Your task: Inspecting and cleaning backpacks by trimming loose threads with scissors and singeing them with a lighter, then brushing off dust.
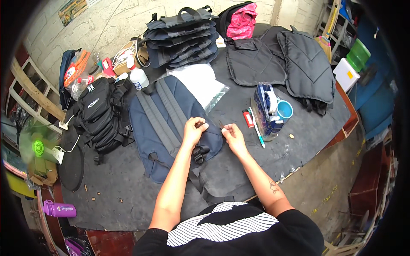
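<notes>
Both hands pinch shut over navy backpack [164, 128] on counter [265, 166]: left hand [194, 128] empty-looking, right hand [232, 133] gripping small dark tool [221, 124]; keep strap taut, I judge.

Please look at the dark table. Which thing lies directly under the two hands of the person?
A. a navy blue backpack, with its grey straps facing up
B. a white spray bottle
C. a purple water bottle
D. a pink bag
A: the left hand and the right hand are both over the lower end of the navy blue backpack, which lies flat with its grey straps up.
</notes>
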{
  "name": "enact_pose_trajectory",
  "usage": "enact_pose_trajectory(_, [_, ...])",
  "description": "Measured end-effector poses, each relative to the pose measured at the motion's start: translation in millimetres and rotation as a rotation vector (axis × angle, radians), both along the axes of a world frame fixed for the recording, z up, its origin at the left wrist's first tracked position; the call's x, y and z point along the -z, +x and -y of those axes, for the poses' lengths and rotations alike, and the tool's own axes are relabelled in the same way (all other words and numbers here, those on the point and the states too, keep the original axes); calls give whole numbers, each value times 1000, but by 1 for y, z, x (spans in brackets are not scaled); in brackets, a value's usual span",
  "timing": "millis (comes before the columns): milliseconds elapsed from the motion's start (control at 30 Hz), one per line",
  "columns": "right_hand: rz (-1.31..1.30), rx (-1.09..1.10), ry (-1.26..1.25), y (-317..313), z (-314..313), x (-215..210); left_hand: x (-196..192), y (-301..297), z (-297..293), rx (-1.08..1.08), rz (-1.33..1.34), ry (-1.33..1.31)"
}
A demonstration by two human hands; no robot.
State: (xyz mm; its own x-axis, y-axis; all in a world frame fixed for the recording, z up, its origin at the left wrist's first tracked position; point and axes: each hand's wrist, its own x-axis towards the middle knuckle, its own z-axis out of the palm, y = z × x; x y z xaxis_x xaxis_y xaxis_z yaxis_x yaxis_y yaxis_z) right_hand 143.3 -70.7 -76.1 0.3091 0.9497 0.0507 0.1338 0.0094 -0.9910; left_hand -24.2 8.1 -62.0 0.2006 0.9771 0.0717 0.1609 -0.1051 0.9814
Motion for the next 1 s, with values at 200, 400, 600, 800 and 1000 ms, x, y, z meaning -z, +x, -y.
enact_pose_trajectory(200, [-38, -60, -16, -11, -42, -6, -4, -9, 12, 35, 112, 58])
enact_pose_trajectory(400, [-163, -182, 2, -11, -55, -14, -11, -9, 16, 39, 46, -13])
enact_pose_trajectory(600, [-100, -143, 61, -16, -56, -6, -11, -7, 19, 2, 40, 33])
enact_pose_trajectory(800, [-253, -174, 4, -20, -54, -14, -8, -5, 16, 0, 111, 78])
enact_pose_trajectory(1000, [-241, -168, -17, -23, -53, -12, -11, -8, 19, 2, 137, 47])
